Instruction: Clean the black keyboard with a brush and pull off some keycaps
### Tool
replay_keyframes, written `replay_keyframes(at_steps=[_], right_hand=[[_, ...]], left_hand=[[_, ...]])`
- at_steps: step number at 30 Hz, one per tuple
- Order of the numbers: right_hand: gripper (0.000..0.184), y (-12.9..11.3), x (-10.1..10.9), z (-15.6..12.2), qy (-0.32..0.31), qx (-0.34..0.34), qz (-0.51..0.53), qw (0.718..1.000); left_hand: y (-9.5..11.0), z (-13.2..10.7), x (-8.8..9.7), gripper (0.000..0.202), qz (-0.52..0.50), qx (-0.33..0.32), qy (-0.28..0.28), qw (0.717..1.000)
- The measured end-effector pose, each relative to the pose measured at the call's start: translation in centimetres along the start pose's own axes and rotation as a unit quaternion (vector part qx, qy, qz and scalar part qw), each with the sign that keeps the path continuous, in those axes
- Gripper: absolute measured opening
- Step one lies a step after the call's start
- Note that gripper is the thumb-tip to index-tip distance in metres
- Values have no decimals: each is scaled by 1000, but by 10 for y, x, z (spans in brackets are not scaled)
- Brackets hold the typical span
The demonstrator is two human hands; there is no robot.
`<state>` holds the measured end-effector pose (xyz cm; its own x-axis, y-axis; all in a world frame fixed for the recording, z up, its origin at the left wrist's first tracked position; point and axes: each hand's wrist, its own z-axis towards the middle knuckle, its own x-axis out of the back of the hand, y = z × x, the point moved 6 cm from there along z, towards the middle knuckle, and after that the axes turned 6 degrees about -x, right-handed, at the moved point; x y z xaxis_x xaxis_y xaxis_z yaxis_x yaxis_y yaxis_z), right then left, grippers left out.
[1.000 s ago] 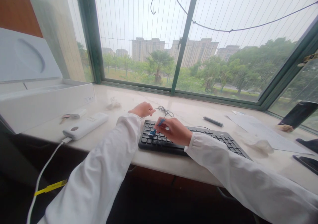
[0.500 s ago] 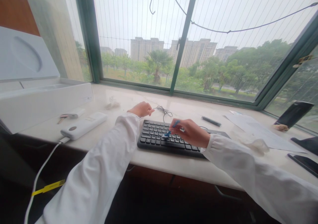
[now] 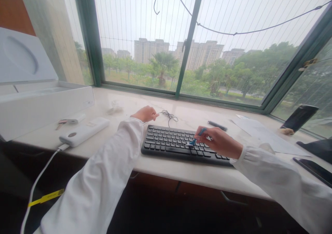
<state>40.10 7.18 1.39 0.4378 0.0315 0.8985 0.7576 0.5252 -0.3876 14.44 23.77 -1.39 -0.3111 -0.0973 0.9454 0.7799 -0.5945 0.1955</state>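
A black keyboard (image 3: 166, 150) lies on the pale sill-like counter. In my right hand (image 3: 216, 140) is a small blue brush (image 3: 203, 131), gripped between thumb and fingers. Its whitish head touches the keys right of the keyboard's middle. My left hand (image 3: 145, 114) rests just behind the keyboard's back left corner, fingers curled closed. A thin dark cable (image 3: 169, 115), bundled in loops behind the keyboard, reaches toward its fingertips. What lies inside that hand is hidden.
On the left are an opened white box (image 3: 49, 102), a white power bank (image 3: 85, 132) with a plugged-in cord, and a key (image 3: 61, 122). Rightward lie a dark pen-like stick (image 3: 217, 125), paper sheets (image 3: 272, 135), a phone (image 3: 315, 170) and a propped dark device (image 3: 301, 118). Windows stand behind.
My right hand has moved the brush to the right along the keys. My left hand stays in place behind the keyboard. The whole view has shifted slightly.
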Motion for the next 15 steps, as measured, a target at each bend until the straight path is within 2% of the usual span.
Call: replay_keyframes(at_steps=[15], right_hand=[[41,49,31,-42,-4,-70,-53,996]], left_hand=[[-3,2,-2,45,3,-4,3,1000]])
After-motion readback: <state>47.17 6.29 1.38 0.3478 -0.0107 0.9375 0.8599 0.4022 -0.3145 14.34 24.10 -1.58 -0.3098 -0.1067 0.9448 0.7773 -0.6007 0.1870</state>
